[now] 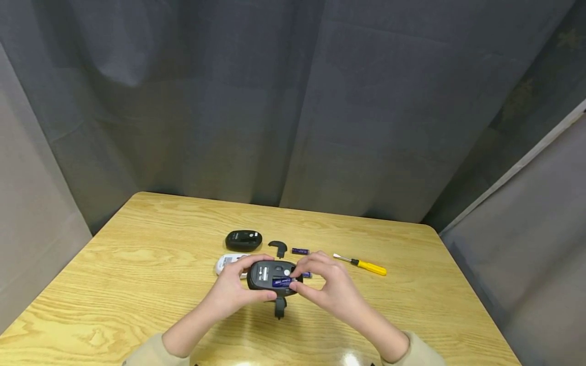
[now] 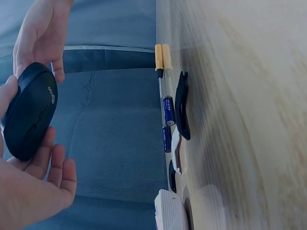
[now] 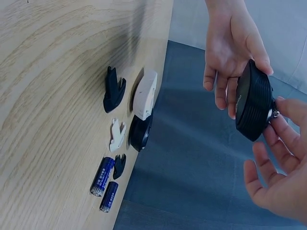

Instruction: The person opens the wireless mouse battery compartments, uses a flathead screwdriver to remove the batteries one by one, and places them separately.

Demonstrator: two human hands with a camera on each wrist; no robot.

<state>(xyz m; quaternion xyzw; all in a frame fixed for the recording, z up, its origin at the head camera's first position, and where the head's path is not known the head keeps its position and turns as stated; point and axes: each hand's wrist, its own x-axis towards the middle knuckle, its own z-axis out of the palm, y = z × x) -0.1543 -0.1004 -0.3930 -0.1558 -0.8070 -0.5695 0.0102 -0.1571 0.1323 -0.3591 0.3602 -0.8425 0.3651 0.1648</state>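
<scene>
My left hand [image 1: 232, 287] grips a black computer mouse [image 1: 262, 275] by its sides, held up over the table with its underside toward the head camera. In its uncovered battery slot lies a blue battery [image 1: 281, 282]. My right hand [image 1: 330, 282] pinches the battery's right end between thumb and fingertips at the edge of the slot. The right wrist view shows a small metallic tip [image 3: 275, 114] between those fingers, while the mouse's ribbed end [image 3: 256, 108] faces that camera. From the left wrist, its smooth top [image 2: 31, 115] is seen.
Behind the hands are another black mouse [image 1: 243, 241] and a white mouse [image 1: 225, 262], partly hidden. Black battery covers lie farther back [image 1: 278, 247] and nearer [image 1: 280, 308], with a white cover [image 3: 116, 135] between. Two batteries [image 1: 300, 251] lie beside them; a yellow-handled screwdriver [image 1: 370, 267] rests at right.
</scene>
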